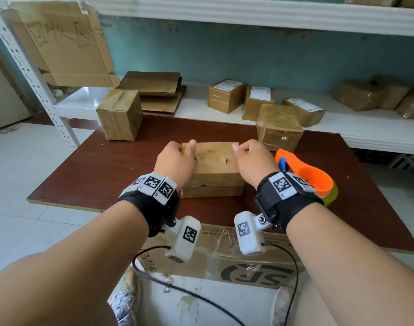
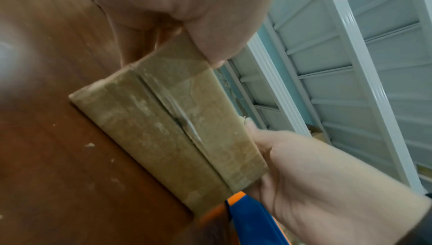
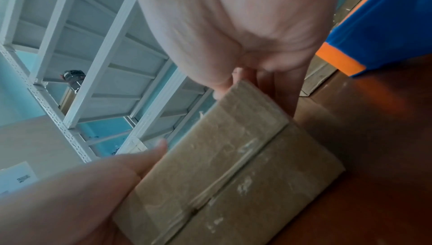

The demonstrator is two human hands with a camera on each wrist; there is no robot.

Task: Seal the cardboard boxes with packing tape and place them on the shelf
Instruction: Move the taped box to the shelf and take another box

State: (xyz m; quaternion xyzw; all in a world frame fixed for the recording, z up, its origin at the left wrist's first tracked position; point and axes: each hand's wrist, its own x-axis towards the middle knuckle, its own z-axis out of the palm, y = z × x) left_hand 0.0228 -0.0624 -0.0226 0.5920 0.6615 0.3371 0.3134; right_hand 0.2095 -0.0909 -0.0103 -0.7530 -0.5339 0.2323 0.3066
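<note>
A small flat cardboard box [image 1: 213, 165] wrapped in tape sits in the middle of the brown table [image 1: 95, 175]. My left hand [image 1: 175, 161] grips its left end, thumb on top and fingers down the side. My right hand [image 1: 253, 161] grips the right end the same way. In the left wrist view the box [image 2: 168, 134] shows a taped seam along its front side, held between both hands. The right wrist view shows the same box [image 3: 233, 175] against the table. An orange and blue tape dispenser [image 1: 304, 175] lies just right of my right hand.
Two taped boxes stand on the table: one far left [image 1: 119, 114], one far right [image 1: 280, 128]. The white shelf [image 1: 201, 109] behind holds flattened cardboard [image 1: 159, 90] and several labelled boxes [image 1: 227, 95]. A large SF box [image 1: 248, 262] sits below the table's near edge.
</note>
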